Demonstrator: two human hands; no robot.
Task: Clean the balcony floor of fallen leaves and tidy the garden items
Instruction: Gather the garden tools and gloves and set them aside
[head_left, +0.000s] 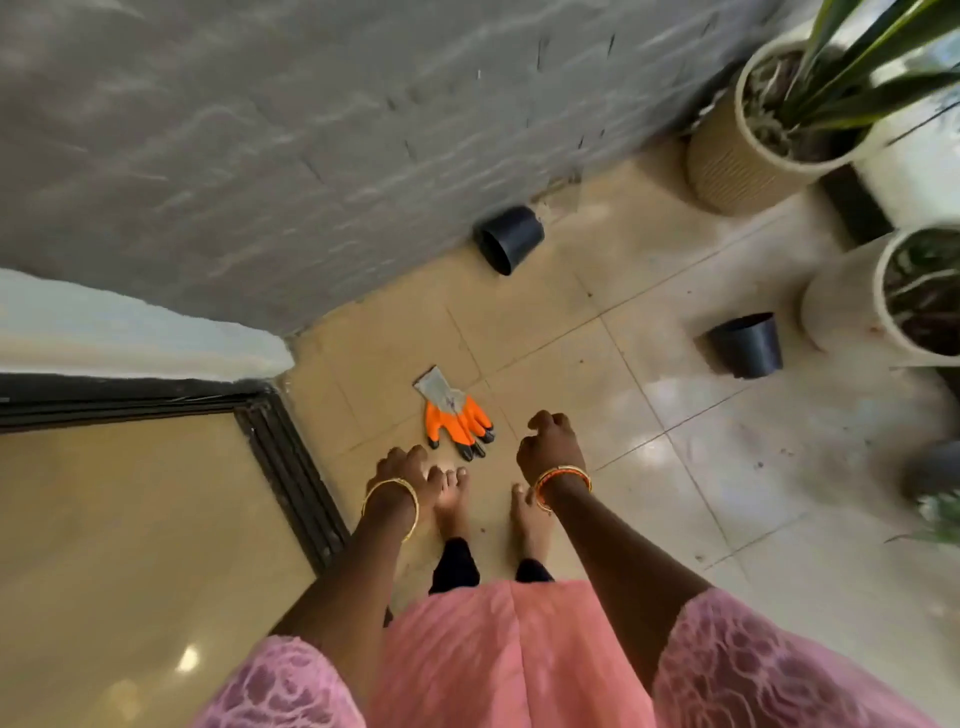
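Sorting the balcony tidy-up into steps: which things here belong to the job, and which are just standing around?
Job:
orange glove lying on the tiles
black pot by the wall, tipped over
black pot near the planters, tipped over
both hands, left and right, holding nothing

Standing around:
beige ribbed planter
white planter
door frame

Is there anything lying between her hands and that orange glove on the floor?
Nothing visible. The orange glove lies on bare tile just beyond her toes, with the left hand and right hand hanging above, empty. Both black pots lie farther off.
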